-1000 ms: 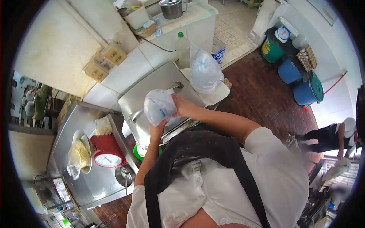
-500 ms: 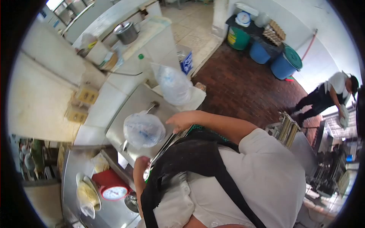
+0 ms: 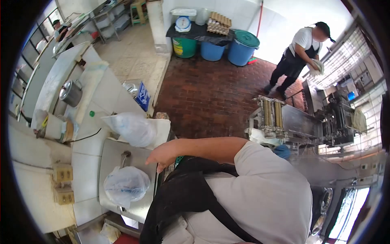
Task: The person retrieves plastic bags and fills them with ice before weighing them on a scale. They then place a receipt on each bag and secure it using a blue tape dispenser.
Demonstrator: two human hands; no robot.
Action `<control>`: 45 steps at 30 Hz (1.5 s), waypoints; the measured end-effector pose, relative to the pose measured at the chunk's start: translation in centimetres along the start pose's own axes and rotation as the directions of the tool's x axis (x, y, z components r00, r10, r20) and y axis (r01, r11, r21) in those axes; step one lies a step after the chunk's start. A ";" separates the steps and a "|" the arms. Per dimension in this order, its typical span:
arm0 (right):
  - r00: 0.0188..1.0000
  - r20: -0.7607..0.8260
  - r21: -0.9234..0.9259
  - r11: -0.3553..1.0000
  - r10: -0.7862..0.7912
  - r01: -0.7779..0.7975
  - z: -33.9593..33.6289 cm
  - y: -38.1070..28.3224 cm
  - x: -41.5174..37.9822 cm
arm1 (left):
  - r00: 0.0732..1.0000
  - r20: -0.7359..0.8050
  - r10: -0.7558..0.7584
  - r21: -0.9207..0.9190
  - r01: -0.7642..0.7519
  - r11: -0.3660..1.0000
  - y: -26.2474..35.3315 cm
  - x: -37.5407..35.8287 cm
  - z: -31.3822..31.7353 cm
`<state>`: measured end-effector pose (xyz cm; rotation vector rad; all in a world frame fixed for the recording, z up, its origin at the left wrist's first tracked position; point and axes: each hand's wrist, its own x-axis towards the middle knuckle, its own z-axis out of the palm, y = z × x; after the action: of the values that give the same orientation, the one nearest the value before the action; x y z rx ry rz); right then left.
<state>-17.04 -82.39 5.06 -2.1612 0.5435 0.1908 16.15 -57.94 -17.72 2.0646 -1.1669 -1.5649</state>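
My right hand is over the near edge of the steel counter, its fingers loosely bent and apart, with nothing visible in them. A clear plastic bag with pale contents rests on the steel, to the left of and below that hand. Above it in the view, a larger knotted plastic bag stands near a white cloth or sheet. Between the two bags, a metal tap or handle shows. My left hand is out of sight behind my apron.
A person in a dark apron stands across the brick floor, holding a pale cloth-like thing. Lidded bins, a scale and egg trays line the wall. A roller machine stands at right; a steel pot sits on the ledge.
My view has turned to the right, bringing more of the floor and machines in. My left hand and most of the red scale have left the view. My right hand stays near the counter edge.
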 end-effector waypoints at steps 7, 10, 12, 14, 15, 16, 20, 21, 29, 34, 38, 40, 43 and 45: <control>0.997 -0.075 -0.035 0.999 -0.014 0.011 1.7 0.4 0.0 | 0.997 0.059 0.057 0.017 -0.058 0.998 2.3 2.3 0.5; 0.998 -0.059 -0.057 0.998 0.005 -0.008 1.2 -1.0 -1.5 | 0.994 0.078 0.070 0.028 -0.073 0.997 2.4 2.6 0.8; 0.997 -0.041 0.012 0.998 0.065 -0.065 1.0 -1.4 -2.2 | 0.993 0.087 0.077 0.029 -0.079 0.996 2.6 2.9 0.9; 0.997 -0.052 0.044 0.997 0.065 -0.063 1.9 -0.8 -2.2 | 0.993 0.092 0.080 0.031 -0.083 0.996 2.7 3.0 1.0; 0.997 -0.059 0.071 0.996 0.058 -0.054 2.2 -0.4 -2.2 | 0.992 0.095 0.082 0.029 -0.085 0.996 2.8 3.0 1.0; 0.997 -0.055 0.070 0.996 0.056 -0.052 2.5 0.0 -2.2 | 0.992 0.091 0.085 0.031 -0.088 0.996 2.8 3.0 0.9; 0.997 -0.047 -0.011 0.998 0.055 -0.056 2.1 -0.1 -2.9 | 0.992 0.091 0.089 0.029 -0.092 0.995 2.9 2.8 0.8; 0.996 -0.049 -0.003 0.997 0.077 -0.077 2.2 -0.2 -3.0 | 0.992 0.091 0.087 0.031 -0.090 0.995 2.8 2.7 0.6; 0.997 -0.059 0.011 0.998 0.059 -0.058 2.7 -0.1 -3.1 | 0.993 0.083 0.079 0.041 -0.083 0.996 2.9 2.4 0.2; 0.995 -0.087 0.018 0.998 0.056 -0.055 2.6 0.5 -3.5 | 0.994 0.080 0.068 0.040 -0.072 0.997 3.1 2.2 0.1; 0.992 -0.103 0.037 0.997 0.068 -0.065 2.4 0.7 -3.5 | 0.995 0.078 0.066 0.046 -0.070 0.997 3.0 2.1 -0.4; 0.992 -0.105 0.047 0.997 0.064 -0.059 2.8 1.1 -3.4 | 0.995 0.078 0.066 0.047 -0.070 0.996 2.9 2.0 -0.6; 0.993 -0.102 0.055 0.997 0.055 -0.050 3.2 0.8 -3.3 | 0.995 0.073 0.066 0.048 -0.069 0.996 2.4 1.3 -1.1; 0.996 -0.039 0.034 0.996 0.082 -0.081 2.2 -0.1 -3.7 | 0.995 0.069 0.067 0.051 -0.071 0.996 2.2 0.9 -1.4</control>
<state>-20.13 -79.45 5.00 -2.1171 0.6546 0.1824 16.59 -60.36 -16.34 1.9963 -1.3034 -1.5988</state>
